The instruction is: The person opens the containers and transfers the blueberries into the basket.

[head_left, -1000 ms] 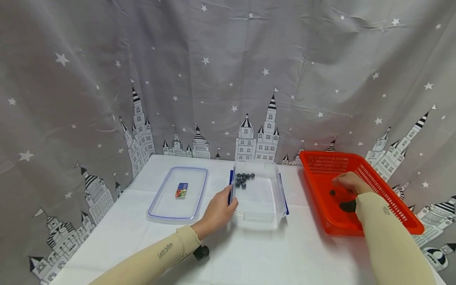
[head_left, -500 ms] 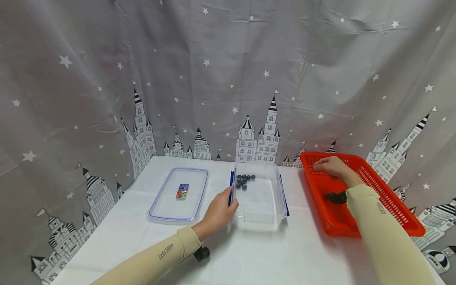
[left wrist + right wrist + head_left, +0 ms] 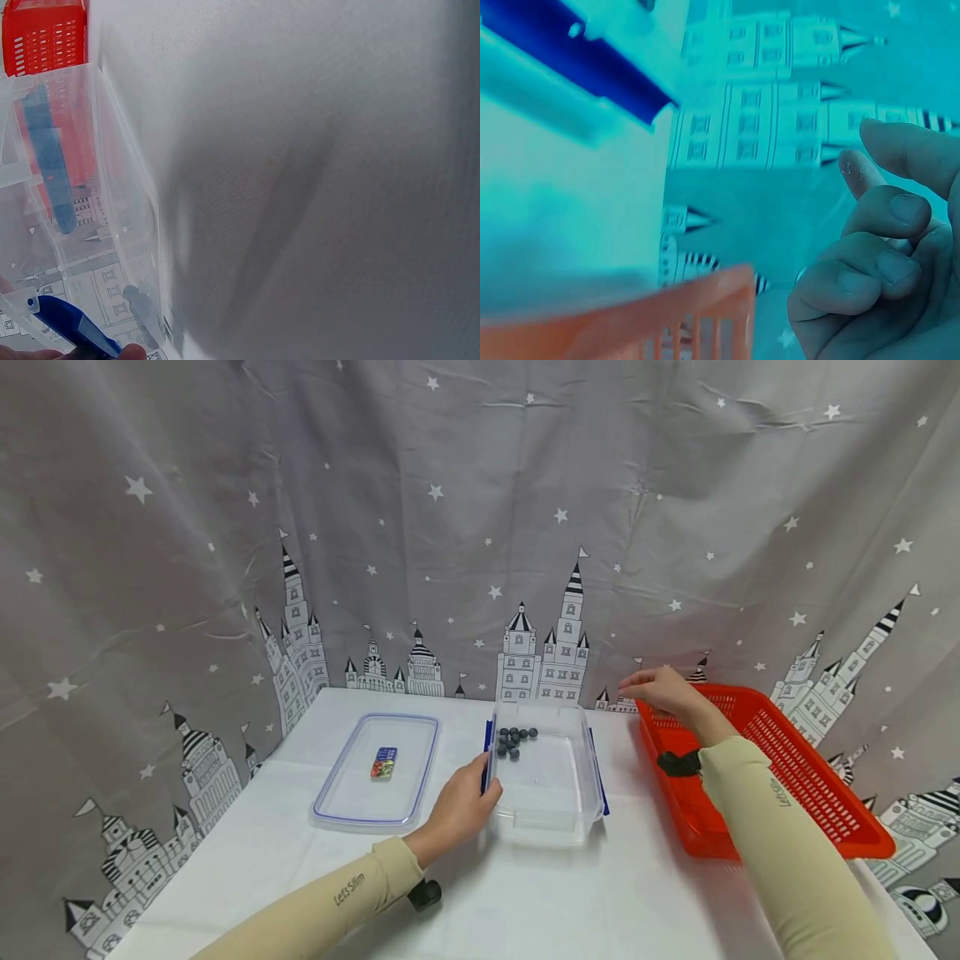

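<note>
My left hand (image 3: 459, 802) grips the left side of a clear plastic food container (image 3: 551, 777) with blue side latches. Its thumb tip is by the lower blue latch (image 3: 71, 322) in the left wrist view. Several dark blueberries (image 3: 513, 739) lie together in the container's far left corner. Raised over the left rim of a red plastic basket (image 3: 798, 760) is my right hand (image 3: 667, 691). In the right wrist view its thumb and index finger come close together and the other fingers (image 3: 885, 214) curl. I cannot tell whether anything is between them.
A clear lid (image 3: 348, 793) with a blue seal and a colourful label lies flat left of the container. The white-covered table (image 3: 465, 910) ends at a grey curtain (image 3: 450, 527) printed with castles and stars. Bare tabletop separates container and basket.
My right hand has risen from inside the red basket and moved left to its left rim. The left hand keeps its hold on the container.
</note>
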Demonstrator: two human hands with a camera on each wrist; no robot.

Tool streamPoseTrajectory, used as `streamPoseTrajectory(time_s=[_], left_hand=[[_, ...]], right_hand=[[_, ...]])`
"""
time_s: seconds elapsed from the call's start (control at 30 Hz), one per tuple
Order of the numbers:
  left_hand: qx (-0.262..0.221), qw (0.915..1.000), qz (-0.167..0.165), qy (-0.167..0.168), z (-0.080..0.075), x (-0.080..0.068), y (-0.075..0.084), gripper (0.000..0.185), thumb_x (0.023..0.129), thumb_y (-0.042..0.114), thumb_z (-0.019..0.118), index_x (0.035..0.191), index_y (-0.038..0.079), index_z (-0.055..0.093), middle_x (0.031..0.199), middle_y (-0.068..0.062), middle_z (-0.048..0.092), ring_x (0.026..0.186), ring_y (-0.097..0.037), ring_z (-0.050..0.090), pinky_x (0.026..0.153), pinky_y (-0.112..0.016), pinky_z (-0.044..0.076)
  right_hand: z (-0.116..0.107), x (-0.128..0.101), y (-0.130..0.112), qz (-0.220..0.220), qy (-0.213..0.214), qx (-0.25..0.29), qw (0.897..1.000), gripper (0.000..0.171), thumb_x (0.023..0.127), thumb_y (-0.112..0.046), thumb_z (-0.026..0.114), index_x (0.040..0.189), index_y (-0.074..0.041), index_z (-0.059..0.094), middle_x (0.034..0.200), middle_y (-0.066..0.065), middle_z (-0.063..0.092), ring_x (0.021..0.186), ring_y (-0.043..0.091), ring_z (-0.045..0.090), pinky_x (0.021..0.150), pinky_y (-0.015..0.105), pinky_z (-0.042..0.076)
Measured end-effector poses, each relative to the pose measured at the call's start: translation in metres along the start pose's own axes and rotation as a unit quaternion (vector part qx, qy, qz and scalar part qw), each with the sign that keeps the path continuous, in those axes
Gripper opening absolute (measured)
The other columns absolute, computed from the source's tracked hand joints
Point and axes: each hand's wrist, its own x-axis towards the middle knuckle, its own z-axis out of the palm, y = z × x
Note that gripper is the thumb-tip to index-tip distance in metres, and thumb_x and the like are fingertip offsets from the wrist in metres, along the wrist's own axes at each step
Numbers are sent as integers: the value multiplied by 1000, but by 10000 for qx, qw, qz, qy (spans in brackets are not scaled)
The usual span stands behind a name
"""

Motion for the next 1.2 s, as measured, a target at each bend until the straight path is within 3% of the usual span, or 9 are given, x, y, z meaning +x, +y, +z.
streamPoseTrajectory(time_s=[0.47, 0.7, 0.9, 1.2], left_hand=[[30, 10000, -54, -6, 0, 0, 1, 57, 102, 28, 49, 150, -2, 43, 140, -22, 58, 127, -33, 58, 104, -49, 49], [25, 10000, -64, -22, 0, 0, 2, 57, 101, 28, 49, 150, -1, 43, 140, -22, 58, 126, -32, 59, 104, -49, 49], [34, 9999, -129, -56, 0, -1, 2, 57, 101, 28, 50, 151, 0, 42, 141, -21, 57, 126, -31, 58, 104, -49, 49], [47, 10000, -60, -16, 0, 0, 1, 58, 101, 28, 49, 150, -2, 42, 140, -22, 58, 126, -32, 59, 104, -49, 49]], right_hand=[[40, 14, -33, -98, -322, 613, 9976, 38, 98, -27, 64, 130, -6, 66, 63, -3, 37, 54, 15, 36, 53, 24, 36], [63, 19, -43, -73, -371, 841, 9957, 36, 95, -27, 67, 126, -8, 68, 77, 1, 44, 58, 16, 37, 55, 24, 37], [82, 28, -46, -65, -525, 1175, 9917, 33, 94, -25, 69, 122, -8, 70, 69, 0, 40, 60, 16, 37, 57, 25, 36], [107, 38, -47, -63, -652, 1415, 9878, 31, 95, -21, 69, 122, -6, 70, 71, 1, 42, 61, 16, 39, 59, 26, 39]])
